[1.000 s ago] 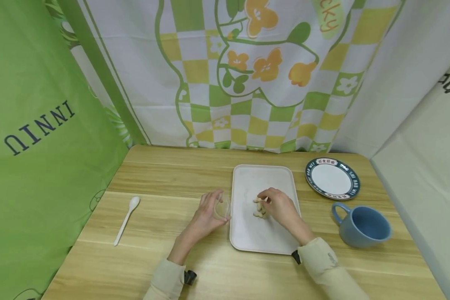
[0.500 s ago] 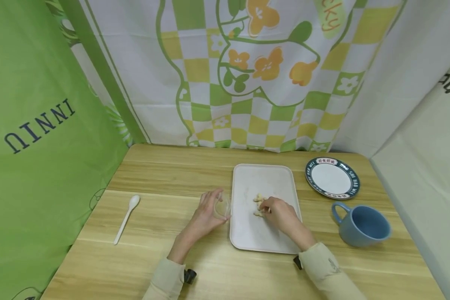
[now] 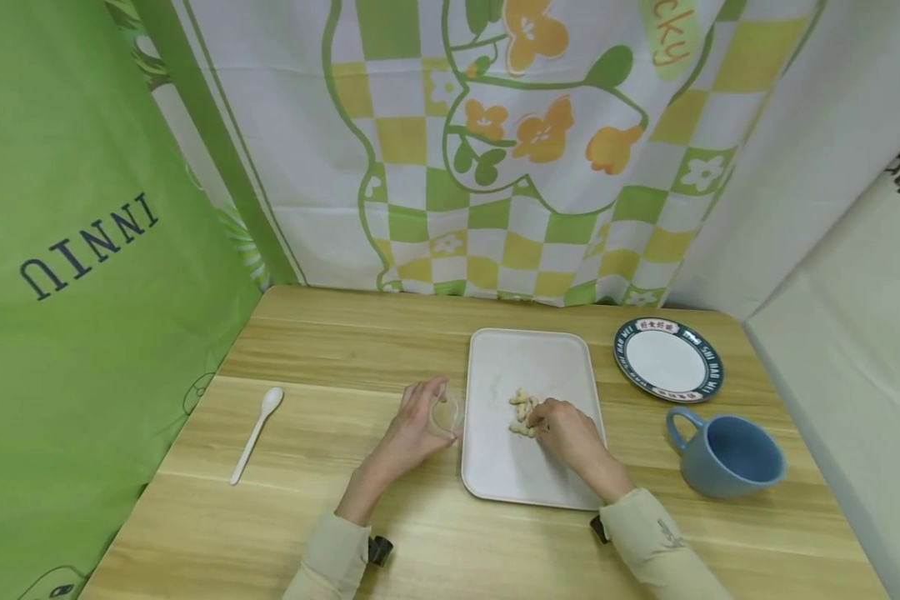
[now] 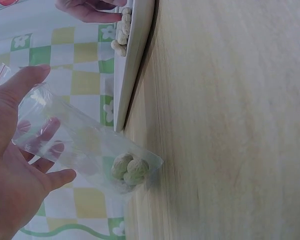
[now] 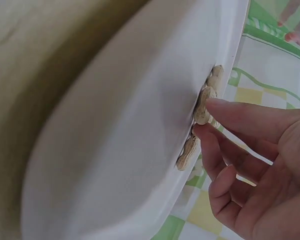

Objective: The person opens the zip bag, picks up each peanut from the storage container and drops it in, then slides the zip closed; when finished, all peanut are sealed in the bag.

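Observation:
My left hand (image 3: 411,429) holds a clear plastic bag (image 4: 90,125) upright beside the tray, its thumb and fingers spreading the mouth. A few peanuts (image 4: 130,170) lie at the bottom of the bag, low over the table. Over the pale rectangular tray (image 3: 525,358), my right hand (image 3: 572,435) reaches down with curled fingers. In the right wrist view its thumb and index finger pinch a peanut (image 5: 204,111) close to the tray surface. Several other peanuts (image 3: 520,400) sit in a small cluster just left of those fingertips.
A white spoon (image 3: 258,433) lies on the wooden table (image 3: 330,350) at the left. To the right of the tray are a plate (image 3: 667,360) with a dark patterned rim and a blue mug (image 3: 731,458). A patterned curtain (image 3: 525,217) hangs behind the table.
My right hand has shifted slightly right and toward me over the tray, uncovering more of the peanuts. My left hand keeps the bag in the same place.

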The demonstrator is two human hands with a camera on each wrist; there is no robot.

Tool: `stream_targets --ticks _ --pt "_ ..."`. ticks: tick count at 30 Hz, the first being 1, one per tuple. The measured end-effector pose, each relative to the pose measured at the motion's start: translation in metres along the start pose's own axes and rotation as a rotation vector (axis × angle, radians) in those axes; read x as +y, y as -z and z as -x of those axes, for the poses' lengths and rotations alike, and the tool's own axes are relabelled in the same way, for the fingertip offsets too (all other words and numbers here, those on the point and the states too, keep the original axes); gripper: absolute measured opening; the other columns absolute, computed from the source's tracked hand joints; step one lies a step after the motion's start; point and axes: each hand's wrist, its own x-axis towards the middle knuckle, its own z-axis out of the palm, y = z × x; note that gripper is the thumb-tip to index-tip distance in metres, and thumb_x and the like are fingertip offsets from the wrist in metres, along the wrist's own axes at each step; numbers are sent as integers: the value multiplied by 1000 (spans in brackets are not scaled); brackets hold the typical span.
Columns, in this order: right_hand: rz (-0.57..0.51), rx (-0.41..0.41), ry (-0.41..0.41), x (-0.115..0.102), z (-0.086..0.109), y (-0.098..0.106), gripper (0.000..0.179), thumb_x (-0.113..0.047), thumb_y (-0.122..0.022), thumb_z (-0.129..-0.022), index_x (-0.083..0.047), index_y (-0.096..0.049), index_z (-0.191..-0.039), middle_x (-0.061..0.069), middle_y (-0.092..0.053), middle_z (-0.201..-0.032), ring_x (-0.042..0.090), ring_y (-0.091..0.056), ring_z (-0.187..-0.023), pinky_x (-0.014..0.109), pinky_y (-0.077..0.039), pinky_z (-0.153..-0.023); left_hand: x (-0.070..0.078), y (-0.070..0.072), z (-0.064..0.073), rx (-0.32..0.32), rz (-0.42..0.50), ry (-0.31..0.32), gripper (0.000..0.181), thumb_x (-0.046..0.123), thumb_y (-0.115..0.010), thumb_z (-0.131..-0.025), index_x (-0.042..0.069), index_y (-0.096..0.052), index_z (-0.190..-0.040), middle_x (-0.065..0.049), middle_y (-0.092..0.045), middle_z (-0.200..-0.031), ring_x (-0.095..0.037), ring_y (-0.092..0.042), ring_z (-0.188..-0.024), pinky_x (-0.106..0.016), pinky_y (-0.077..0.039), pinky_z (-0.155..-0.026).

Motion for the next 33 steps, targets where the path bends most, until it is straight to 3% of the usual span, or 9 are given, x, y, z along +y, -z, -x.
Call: stream_targets --ticks 8,20,26,33 --pt "-20 2 12 2 1 -6 22 11 -69 -67 -9 -69 -78 3 -64 -81 23 -60 -75 38 -51 -61 1 0 -1 -13 23 21 80 13 -84 -70 0 -40 -136 -10 -52 -114 -27 -44 -113 -42 -47 -95" --pt "-2 -19 23 8 4 -5 18 6 -74 -70 -9 -67 -79 0 -60 -77 15 -56 -71 33 -50 -62 -1 -1 0 -9 24 13 80 12 -84 -70 2 -40 -136 -9 -51 -113 -26 -44 -114 -41 -47 -94" --pt "-23 72 68 8 7 2 16 5 -74 -72 -6 -69 -82 2 -60 -77 16 -58 -69 31 -51 -61 -1 -2 -1 -11 25 11 80 11 -84 -70 0 -40 -136 -8 -51 -113 -26 -44 -114 -41 -48 -94" --pt "-159 244 254 -5 3 13 16 3 -76 -78 -4 -69 -90 3 -63 -84 16 -60 -73 31 -53 -61 0 -3 -2 -5 30 13 80 9 -84 -69 1 -40 -136 -9 -52 -113 -27 -44 -113 -42 -49 -91"
